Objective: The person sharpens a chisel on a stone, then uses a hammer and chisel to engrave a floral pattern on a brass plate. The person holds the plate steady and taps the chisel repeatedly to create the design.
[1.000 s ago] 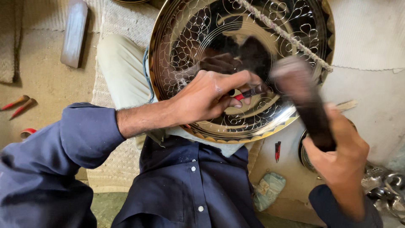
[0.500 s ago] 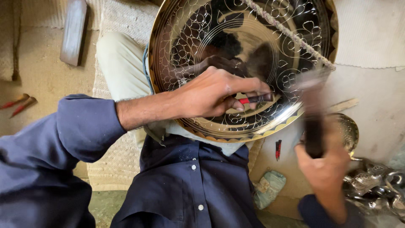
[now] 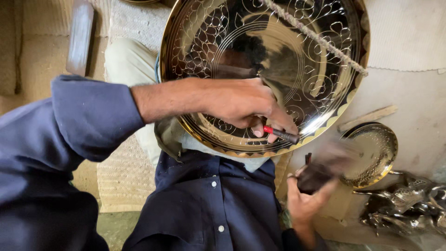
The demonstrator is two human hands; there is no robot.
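Left hand (image 3: pixel 241 104) pinches red-handled chisel (image 3: pixel 281 135) against rim of large engraved brass tray (image 3: pixel 278 56) resting on lap. Right hand (image 3: pixel 306 200) grips blurred dark mallet (image 3: pixel 325 165) below tray. Small brass dish (image 3: pixel 374 153) beside.

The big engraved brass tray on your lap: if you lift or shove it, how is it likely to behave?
The brass tray looks like rigid sheet metal, so it should probably stay stiff. Its mirror polish suggests a slippery grip. Round and propped on its rim edge under a rope, it may roll or tip once freed. The left hand steadies it while holding a red-handled tool.
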